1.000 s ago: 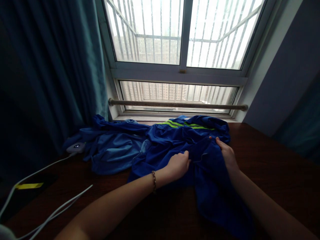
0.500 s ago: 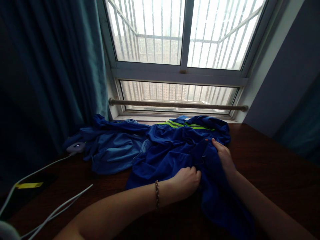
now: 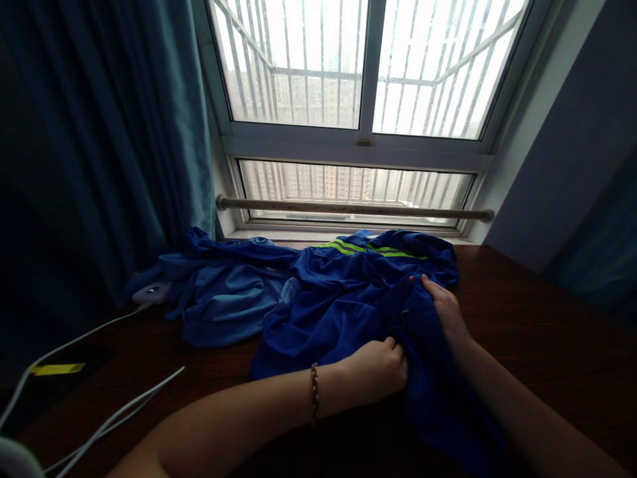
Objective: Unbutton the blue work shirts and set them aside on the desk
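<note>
A dark blue jacket [image 3: 338,318] with lime-green and grey stripes lies rumpled by the window, its near right part hanging toward me. My right hand [image 3: 450,315] grips a raised fold of it from the right side; the thumb and one fingertip show at the top edge, the other fingers are behind the cloth. On that fold is a short pale line, perhaps thread. My left hand [image 3: 381,372], with a braided bracelet [image 3: 314,393] at the wrist, is closed in a fist against the jacket below the fold. Whatever its fingers hold is hidden.
Lighter blue clothing [image 3: 223,305] lies left of the jacket on the dark wooden surface [image 3: 522,318]. A white device [image 3: 150,293] with a cable sits beside it. More white cables [image 3: 119,415] and a yellow strip [image 3: 58,369] are at the left. A rail [image 3: 348,208] crosses the window.
My left fist has shifted slightly right and down along the jacket, and has turned a little. My right hand stays almost still on the fold.
</note>
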`<state>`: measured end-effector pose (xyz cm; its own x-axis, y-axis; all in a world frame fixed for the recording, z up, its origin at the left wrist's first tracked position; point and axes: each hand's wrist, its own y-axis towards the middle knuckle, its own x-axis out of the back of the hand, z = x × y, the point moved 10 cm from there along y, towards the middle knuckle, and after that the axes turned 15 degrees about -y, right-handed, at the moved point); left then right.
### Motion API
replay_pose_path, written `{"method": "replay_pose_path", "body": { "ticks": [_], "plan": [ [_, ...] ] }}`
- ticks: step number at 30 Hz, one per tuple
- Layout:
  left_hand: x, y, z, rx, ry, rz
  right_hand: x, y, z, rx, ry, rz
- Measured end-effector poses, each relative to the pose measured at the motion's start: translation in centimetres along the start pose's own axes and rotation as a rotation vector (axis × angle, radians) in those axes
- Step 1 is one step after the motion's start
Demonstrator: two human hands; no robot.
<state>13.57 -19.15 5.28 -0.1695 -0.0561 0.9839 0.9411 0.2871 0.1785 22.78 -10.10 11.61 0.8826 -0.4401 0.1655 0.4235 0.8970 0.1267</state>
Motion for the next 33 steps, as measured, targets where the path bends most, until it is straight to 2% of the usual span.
{"method": "replay_pose_path", "body": {
  "ticks": [3, 10, 12, 15, 17, 20, 23, 26, 29, 33],
  "plan": [
    [-0.1, 0.0, 0.4, 0.047, -0.059, 0.051, 0.0, 0.1, 0.1, 0.009, -0.006, -0.001],
    [0.1, -0.3, 2.0, 0.143, -0.266, 0.067, -0.2, 0.9, -0.8, 0.045, 0.010, 0.040],
    [0.3, -0.4, 2.7, 0.176, -0.389, 0.056, -0.5, 1.1, -0.9, 0.061, 0.006, 0.072],
    [0.9, -0.6, 4.5, 0.282, -0.685, 0.044, -1.1, 1.1, -0.4, 0.095, 0.017, 0.144],
    [1.9, -1.0, 6.3, 0.377, -0.922, -0.012, -2.0, 0.7, -0.2, 0.088, 0.056, 0.232],
    [4.4, -1.8, 9.2, 0.481, -1.173, -0.195, -4.2, -0.7, -0.7, -0.003, 0.123, 0.422],
    [7.4, -2.9, 11.6, 0.508, -1.228, -0.418, -6.3, -2.6, -1.0, -0.052, 0.175, 0.597],
    [9.0, -3.6, 12.7, 0.502, -1.301, -0.573, -7.2, -3.9, -0.4, 0.022, 0.180, 0.672],
    [8.9, -3.6, 12.6, 0.499, -1.378, -0.566, -7.2, -4.0, 0.0, 0.073, 0.155, 0.670],
    [8.5, -2.8, 10.8, 0.405, -1.332, -0.436, -6.6, -3.1, -0.2, 0.088, 0.163, 0.609]
  ]
}}
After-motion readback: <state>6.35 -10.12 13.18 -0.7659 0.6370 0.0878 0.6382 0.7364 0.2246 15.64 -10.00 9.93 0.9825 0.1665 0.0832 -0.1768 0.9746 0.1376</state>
